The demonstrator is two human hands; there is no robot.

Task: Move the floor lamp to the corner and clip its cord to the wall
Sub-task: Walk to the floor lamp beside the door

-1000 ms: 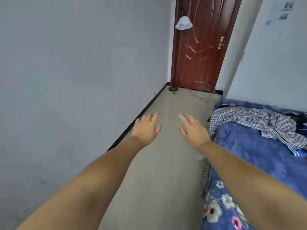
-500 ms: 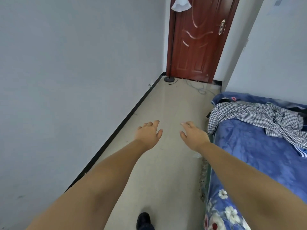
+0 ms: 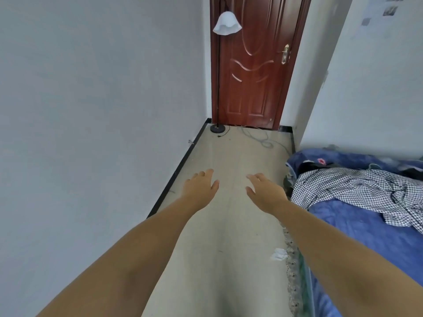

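Observation:
A floor lamp with a thin black pole, a white bell shade and a round black base stands far ahead in the left corner, in front of a red-brown door. Its black cord trails a short way on the floor beside the base. My left hand and my right hand reach forward over the floor, palms down, fingers spread, holding nothing. Both are well short of the lamp. A small clip-like fitting sticks out of the left wall low down.
A grey-white wall runs along the left with a black skirting. A bed with a blue cover and a checked shirt fills the right. A pale cable loops on the floor near the door. White scrap lies by the bed.
The view has tilted back up, so the whole lamp shade shows again. The lamp and door look nearer. Both hands stay spread and empty in front of me.

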